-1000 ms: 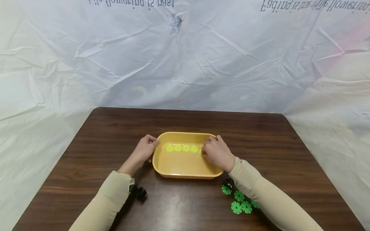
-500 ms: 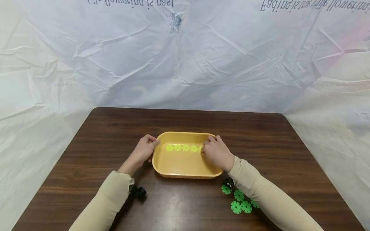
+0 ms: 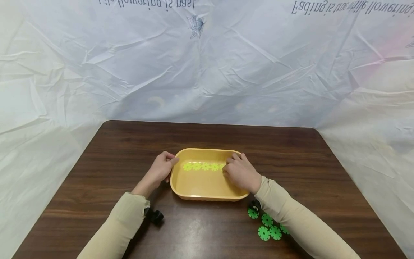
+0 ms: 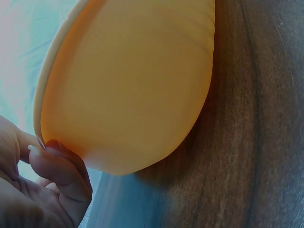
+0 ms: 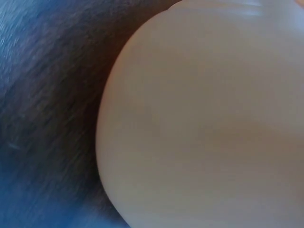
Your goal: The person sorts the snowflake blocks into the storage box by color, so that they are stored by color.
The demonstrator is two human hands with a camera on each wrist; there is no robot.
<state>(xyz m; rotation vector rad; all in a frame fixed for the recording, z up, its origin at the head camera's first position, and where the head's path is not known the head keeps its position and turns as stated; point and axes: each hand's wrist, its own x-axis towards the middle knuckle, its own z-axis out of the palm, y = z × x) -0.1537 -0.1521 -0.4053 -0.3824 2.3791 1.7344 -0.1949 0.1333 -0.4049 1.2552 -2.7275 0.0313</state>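
Note:
A yellow plastic tray (image 3: 200, 183) stands on the table. My left hand (image 3: 160, 167) pinches its left rim between thumb and fingers; in the left wrist view the fingers (image 4: 61, 168) curl at the rim. Inside the tray lies a straight row of yellow-green notched discs (image 3: 205, 166), shaped like flowers. My right hand (image 3: 240, 173) reaches over the right side, its curled fingertips at the row's right-hand disc, which they mostly hide. The right wrist view is filled by the tray's outer wall (image 5: 199, 114), so those fingers are not seen there.
Several green notched discs (image 3: 264, 233) lie on the dark wooden table (image 3: 200, 230) near the right forearm, which partly covers them. A black wrist camera (image 3: 157, 217) sits below the left cuff. A pale printed cloth (image 3: 207, 72) hangs behind the table.
The row of yellow-green discs has shifted slightly left in the tray, and the right hand has moved a little left with it. My left hand keeps its grip on the rim.

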